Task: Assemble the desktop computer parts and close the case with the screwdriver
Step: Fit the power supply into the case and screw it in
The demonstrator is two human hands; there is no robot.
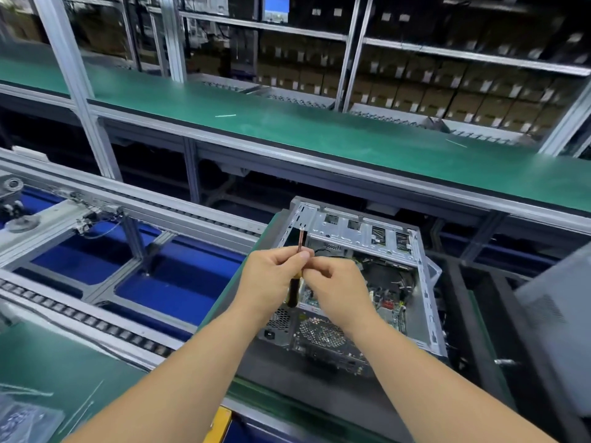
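An open desktop computer case (422, 282) lies on its side on a green pallet (246, 282), its motherboard, fan grille and drive bay showing. My left hand (271, 276) grips a screwdriver (293, 292) with a black and yellow handle, its copper-coloured shaft pointing up over the case's far left corner. My right hand (335, 289) hovers over the case beside the left, its curled fingertips meeting the screwdriver shaft just above the handle. Whether the right fingers hold a screw is hidden.
A grey side panel (556, 330) leans at the right edge. A roller conveyor (96, 321) with blue trays below runs on the left. A green belt (287, 129) crosses behind, with shelves of boxes beyond. A bag of small parts (22, 420) lies bottom left.
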